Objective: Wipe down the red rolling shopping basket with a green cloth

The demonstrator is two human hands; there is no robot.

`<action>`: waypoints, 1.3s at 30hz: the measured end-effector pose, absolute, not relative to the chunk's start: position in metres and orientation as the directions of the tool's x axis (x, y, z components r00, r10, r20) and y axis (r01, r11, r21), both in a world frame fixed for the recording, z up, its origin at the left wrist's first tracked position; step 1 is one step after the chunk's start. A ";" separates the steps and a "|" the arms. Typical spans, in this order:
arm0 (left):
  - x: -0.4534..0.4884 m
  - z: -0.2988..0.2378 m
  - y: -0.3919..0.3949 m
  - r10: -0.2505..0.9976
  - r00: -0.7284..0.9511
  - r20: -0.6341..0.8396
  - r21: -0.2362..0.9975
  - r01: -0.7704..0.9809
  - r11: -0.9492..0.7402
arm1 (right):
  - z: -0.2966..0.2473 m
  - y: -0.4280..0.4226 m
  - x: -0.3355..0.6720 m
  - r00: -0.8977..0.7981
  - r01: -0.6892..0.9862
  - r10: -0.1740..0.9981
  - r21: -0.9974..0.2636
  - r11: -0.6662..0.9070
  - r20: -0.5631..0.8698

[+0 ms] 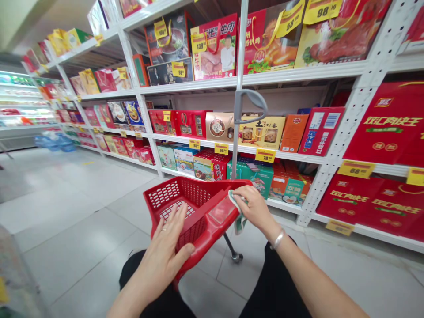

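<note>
Basket: red plastic shopping basket (195,229) with perforated walls and floor, held between both hands in front of the person, low over the tiled floor (82,229); a small caster (236,257) shows beneath it on a dark leg.

Basket contents: only the left hand shows inside; nothing else can be made out in it.

Left hand (165,247): open, fingers spread and lying flat against the perforated floor of the basket, gripping nothing; a ring sits on one finger.

Right hand (251,207): curled closed around a green-and-white cloth (237,216), pressing it against the basket's red rim; a silver bangle (277,239) circles the wrist.

Behind the basket: upright metal pole (239,132) topped by a grey plastic handle (250,106).

Shelves: white metal shelving (361,119) runs along the aisle, packed with red, orange and green gift boxes (387,123), many printed with food pictures, with yellow price tags (265,155) along the shelf edges.
</note>
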State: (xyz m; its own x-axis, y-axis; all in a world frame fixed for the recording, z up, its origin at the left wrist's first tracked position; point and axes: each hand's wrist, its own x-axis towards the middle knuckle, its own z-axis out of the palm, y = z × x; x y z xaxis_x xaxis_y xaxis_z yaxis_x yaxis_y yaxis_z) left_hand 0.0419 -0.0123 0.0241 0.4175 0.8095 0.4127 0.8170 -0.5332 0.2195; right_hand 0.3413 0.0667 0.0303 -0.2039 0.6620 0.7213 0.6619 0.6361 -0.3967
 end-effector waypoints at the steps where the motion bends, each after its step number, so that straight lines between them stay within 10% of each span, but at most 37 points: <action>1: 0.044 0.024 -0.012 0.806 0.427 0.411 0.215 0.813 -0.541 | 0.031 0.052 0.327 -0.223 0.637 0.639 -0.386 0.667 0.736; 12: 0.048 0.018 -0.009 0.762 0.468 0.448 0.192 0.782 -0.594 | 0.036 -0.003 0.264 -0.523 0.445 0.465 -0.236 0.864 0.714; 21: 0.060 0.028 -0.011 0.805 0.431 0.409 0.243 0.799 -0.551 | 0.045 0.136 0.361 -0.267 0.797 0.806 -0.349 0.492 0.527; 39: 0.011 0.021 0.001 0.916 0.214 0.340 0.446 0.821 -0.358 | 0.017 0.067 0.352 -0.103 0.815 0.603 -0.281 0.507 0.791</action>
State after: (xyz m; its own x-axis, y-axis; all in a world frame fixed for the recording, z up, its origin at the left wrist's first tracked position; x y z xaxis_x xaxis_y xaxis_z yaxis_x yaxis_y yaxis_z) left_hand 0.0108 0.0014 0.0212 0.2141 0.9156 0.3403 0.8207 -0.3575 0.4456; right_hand 0.3519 0.0667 0.0172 -0.1028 0.6033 0.7908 0.8151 0.5068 -0.2806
